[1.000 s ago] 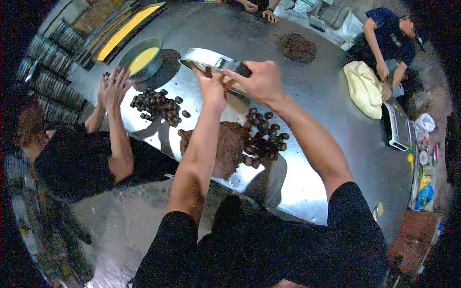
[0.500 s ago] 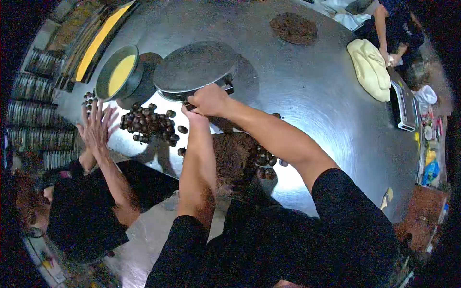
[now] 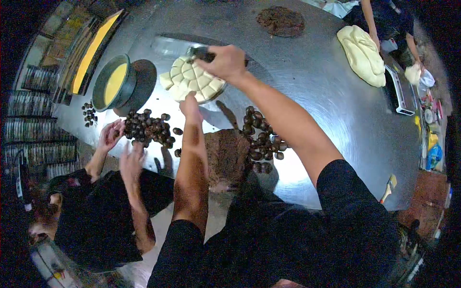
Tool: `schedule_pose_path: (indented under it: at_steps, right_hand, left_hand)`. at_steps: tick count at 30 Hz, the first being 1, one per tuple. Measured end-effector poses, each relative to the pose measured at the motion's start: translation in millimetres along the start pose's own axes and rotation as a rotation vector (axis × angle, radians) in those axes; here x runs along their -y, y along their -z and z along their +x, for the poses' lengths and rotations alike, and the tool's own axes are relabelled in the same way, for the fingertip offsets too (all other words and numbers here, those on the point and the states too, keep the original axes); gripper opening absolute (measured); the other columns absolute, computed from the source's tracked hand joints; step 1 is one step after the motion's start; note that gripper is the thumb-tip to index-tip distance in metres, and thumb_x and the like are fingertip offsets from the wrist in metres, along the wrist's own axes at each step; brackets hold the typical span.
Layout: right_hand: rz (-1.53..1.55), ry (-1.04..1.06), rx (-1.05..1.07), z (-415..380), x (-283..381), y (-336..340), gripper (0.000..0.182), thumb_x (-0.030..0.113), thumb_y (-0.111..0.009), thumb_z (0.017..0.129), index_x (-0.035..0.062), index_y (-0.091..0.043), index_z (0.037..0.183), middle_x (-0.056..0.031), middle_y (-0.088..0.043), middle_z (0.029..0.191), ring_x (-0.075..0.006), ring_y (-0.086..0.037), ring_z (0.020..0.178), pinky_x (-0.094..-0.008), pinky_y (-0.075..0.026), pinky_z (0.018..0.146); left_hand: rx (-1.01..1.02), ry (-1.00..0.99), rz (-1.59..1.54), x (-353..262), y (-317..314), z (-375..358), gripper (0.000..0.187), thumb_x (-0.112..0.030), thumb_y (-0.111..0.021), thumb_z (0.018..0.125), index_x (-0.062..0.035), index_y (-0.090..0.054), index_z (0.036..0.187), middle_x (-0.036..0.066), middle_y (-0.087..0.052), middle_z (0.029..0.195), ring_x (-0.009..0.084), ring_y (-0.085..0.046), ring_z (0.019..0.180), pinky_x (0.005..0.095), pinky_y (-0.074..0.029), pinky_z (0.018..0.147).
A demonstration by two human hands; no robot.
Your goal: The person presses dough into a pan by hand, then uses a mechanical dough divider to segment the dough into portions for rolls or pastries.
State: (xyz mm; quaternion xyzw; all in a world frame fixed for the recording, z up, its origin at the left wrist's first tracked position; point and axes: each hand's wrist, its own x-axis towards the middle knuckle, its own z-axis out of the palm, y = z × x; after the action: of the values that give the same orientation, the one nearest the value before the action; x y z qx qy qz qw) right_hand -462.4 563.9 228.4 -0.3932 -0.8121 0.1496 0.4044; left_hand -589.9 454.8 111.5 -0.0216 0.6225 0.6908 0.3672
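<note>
Right hand (image 3: 229,62) grips a black handle (image 3: 203,54) above the cut dough (image 3: 188,77); left hand (image 3: 191,107) meets its near edge, though whether the fingers are closed on anything, I cannot tell. The dough lies in blocks over the table (image 3: 307,86), beside the bowl (image 3: 98,91). Tipping that near edge could slide loose outer blocks off; a slack grip could drop the handled tool onto them. No brand, label or writing is readable.

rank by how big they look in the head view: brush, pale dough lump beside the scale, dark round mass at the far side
1. pale dough lump
2. dark round mass
3. brush, clearly smallest
</note>
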Motion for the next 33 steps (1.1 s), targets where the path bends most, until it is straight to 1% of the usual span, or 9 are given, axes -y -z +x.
schedule_pose_path:
  at_steps: [2, 7, 10, 12, 21, 26, 27, 30, 33]
  right_hand:
    - [-0.039, -0.096, -0.059, -3.5, -16.6, 19.7, 0.043, 0.056, -0.072, 0.065, 0.0133, -0.071, 0.073, -0.0134, -0.061, 0.058, -0.0284, -0.063, 0.055, -0.0377, -0.05, 0.051]
    - [0.209, -0.387, -0.319, -28.0, -57.7, 57.3, 0.041, 0.041, -0.078, 0.066, 0.0011, -0.066, 0.066, -0.009, -0.061, 0.054, -0.0188, -0.057, 0.048, -0.0347, -0.045, 0.051]
    - [0.408, -0.589, -0.351, -55.3, -65.3, 108.3, 0.039, 0.034, -0.078, 0.07, -0.0031, -0.066, 0.069, -0.0057, -0.059, 0.054, -0.01, -0.053, 0.052, -0.0316, -0.044, 0.053]
    - [0.594, -0.576, -0.589, -82.4, -82.2, 136.8, 0.037, 0.031, -0.078, 0.071, -0.0036, -0.066, 0.072, -0.0029, -0.06, 0.059, -0.0088, -0.054, 0.056, -0.031, -0.045, 0.056]
    - [0.634, -0.694, -0.615, -313.3, -143.2, 368.4, 0.023, 0.025, -0.074, 0.079, 0.0061, -0.063, 0.074, 0.0032, -0.053, 0.061, -0.0052, -0.041, 0.043, -0.0244, -0.029, 0.039]
    - [0.724, -1.057, -0.635, -451.8, -211.1, 503.1, 0.027, 0.026, -0.073, 0.079, 0.0013, -0.068, 0.088, -0.0011, -0.062, 0.077, -0.0105, -0.054, 0.069, -0.0285, -0.044, 0.063]
    - [0.935, -1.027, -0.81, -482.2, -224.6, 501.4, 0.028, 0.026, -0.073, 0.079, 0.0003, -0.068, 0.088, -0.0015, -0.061, 0.074, -0.0105, -0.053, 0.066, -0.0285, -0.042, 0.061]
    - [0.993, -1.293, -0.604, -516.0, -289.2, 525.0, 0.035, 0.034, -0.074, 0.075, 0.006, -0.057, 0.063, -0.0003, -0.052, 0.056, -0.0107, -0.043, 0.046, -0.0312, -0.034, 0.043]
    - [0.914, -1.4, -0.693, -592.3, -307.3, 598.2, 0.04, 0.037, -0.072, 0.076, 0.0071, -0.054, 0.056, 0.0002, -0.048, 0.049, -0.0118, -0.042, 0.04, -0.0328, -0.031, 0.038]
  left_hand:
    - [-0.019, -0.247, 0.278, 24.7, 8.4, 9.9, 0.038, -0.023, -0.062, 0.074, 0.004, -0.055, 0.1, 0.011, -0.053, 0.075, 0.0225, -0.051, 0.059, 0.0393, -0.038, 0.046]
    - [-0.096, -0.374, 0.403, 15.8, -18.9, -83.1, 0.064, -0.014, -0.066, 0.073, 0.0091, -0.045, 0.129, 0.02, -0.054, 0.117, 0.0246, -0.052, 0.101, 0.0321, -0.039, 0.09]
    - [-0.009, -0.479, 0.438, 29.1, -28.5, -117.4, 0.058, -0.012, -0.066, 0.074, 0.0059, -0.048, 0.127, 0.016, -0.059, 0.105, 0.0195, -0.055, 0.089, 0.0298, -0.044, 0.079]
    - [0.059, -0.418, 0.44, 40.2, -34.5, -138.1, 0.047, -0.014, -0.06, 0.08, 0.0035, -0.053, 0.123, 0.02, -0.05, 0.126, 0.0291, -0.049, 0.116, 0.0361, -0.037, 0.099]
    - [0.369, -0.586, 0.593, 109.8, -87.2, -384.1, 0.032, -0.015, -0.06, 0.078, -0.0024, -0.063, 0.107, 0.007, -0.063, 0.073, 0.0164, -0.054, 0.053, 0.0327, -0.046, 0.056]
    - [0.268, -0.826, 1.1, 265.7, -127.4, -455.6, 0.057, -0.032, -0.066, 0.075, -0.0045, -0.054, 0.123, 0.022, -0.052, 0.121, 0.0387, -0.042, 0.118, 0.049, -0.034, 0.1]
    - [0.264, -0.973, 1.285, 320.4, -115.0, -429.8, 0.06, -0.036, -0.067, 0.075, 0.0003, -0.054, 0.121, 0.023, -0.051, 0.124, 0.0383, -0.04, 0.122, 0.0503, -0.034, 0.1]
    - [0.559, -0.423, 1.275, 320.4, -162.4, -449.3, 0.062, -0.043, -0.061, 0.085, 0.0117, -0.054, 0.114, 0.027, -0.063, 0.098, 0.0369, -0.06, 0.099, 0.0418, -0.046, 0.09]
    - [0.612, -0.73, 1.31, 430.0, -168.7, -479.0, 0.062, -0.038, -0.063, 0.084, 0.0126, -0.051, 0.118, 0.03, -0.06, 0.105, 0.0392, -0.057, 0.105, 0.0446, -0.043, 0.093]
